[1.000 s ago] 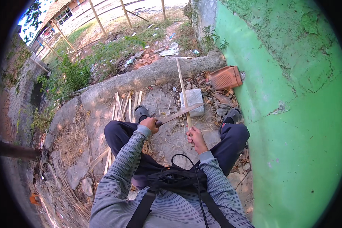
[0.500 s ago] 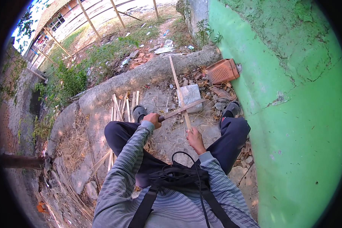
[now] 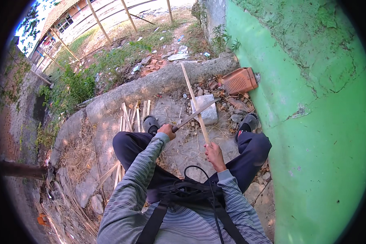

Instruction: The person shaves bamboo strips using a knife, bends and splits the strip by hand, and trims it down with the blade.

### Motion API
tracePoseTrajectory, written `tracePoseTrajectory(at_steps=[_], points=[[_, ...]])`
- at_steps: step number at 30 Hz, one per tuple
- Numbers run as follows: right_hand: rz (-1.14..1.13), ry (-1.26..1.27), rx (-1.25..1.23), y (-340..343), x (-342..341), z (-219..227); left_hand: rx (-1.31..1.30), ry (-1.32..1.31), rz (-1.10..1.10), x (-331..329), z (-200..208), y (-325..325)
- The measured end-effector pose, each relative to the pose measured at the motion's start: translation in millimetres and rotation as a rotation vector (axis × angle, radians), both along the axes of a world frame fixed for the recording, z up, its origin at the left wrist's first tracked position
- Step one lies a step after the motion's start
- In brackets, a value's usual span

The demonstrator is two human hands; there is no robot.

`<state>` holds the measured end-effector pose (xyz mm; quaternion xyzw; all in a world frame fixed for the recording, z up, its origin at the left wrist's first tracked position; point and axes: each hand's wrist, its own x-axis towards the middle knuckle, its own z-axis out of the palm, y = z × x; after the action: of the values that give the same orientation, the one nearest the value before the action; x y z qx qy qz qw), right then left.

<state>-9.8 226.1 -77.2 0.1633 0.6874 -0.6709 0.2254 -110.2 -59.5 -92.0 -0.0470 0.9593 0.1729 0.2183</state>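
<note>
The right hand [image 3: 214, 154] grips the light, stiff bamboo strip [image 3: 194, 102] low, pointing to twelve o'clock, while the left hand [image 3: 166, 131] clasps the heavy, sharp machete [image 3: 196, 114] by its handle.

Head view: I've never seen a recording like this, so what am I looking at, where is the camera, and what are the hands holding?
No machine here: a fisheye camera worn on a person's head looks down at their own arms and legs. The left hand grips a long knife; the right hand holds a thin wooden strip, which the blade crosses above a pale stone block. More split strips lie on the ground, with a red brick beside the green wall.
</note>
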Motion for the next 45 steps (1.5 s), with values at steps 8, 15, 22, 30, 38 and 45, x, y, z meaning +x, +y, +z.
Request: tracePoseTrajectory(at_steps=[8, 15, 22, 30, 38, 45], points=[[0.231, 0.457, 0.566, 29.0, 48.3, 74.5, -0.01, 0.032, 0.258, -2.2, -15.9, -20.5], [0.452, 0.456, 1.023, 26.9, 35.2, 127.6, 0.225, 0.111, 0.125, 5.3, -14.6, -6.2], [0.457, 0.491, 1.078, 21.6, 8.9, 95.3, 0.312, 0.075, -0.018, 28.6, -6.3, 15.8], [0.386, -0.213, 0.069, 41.0, -8.2, 72.0, 0.465, 0.126, -0.109, 76.2, 18.2, 38.4], [0.559, 0.188, 0.459, 34.2, 4.4, 45.3, 0.326, 0.094, -0.059, 86.0, -4.8, 47.9], [0.516, 0.206, 0.466, 28.1, 8.1, 52.5, 0.416, 0.054, -0.013, 93.7, 1.3, 63.6]])
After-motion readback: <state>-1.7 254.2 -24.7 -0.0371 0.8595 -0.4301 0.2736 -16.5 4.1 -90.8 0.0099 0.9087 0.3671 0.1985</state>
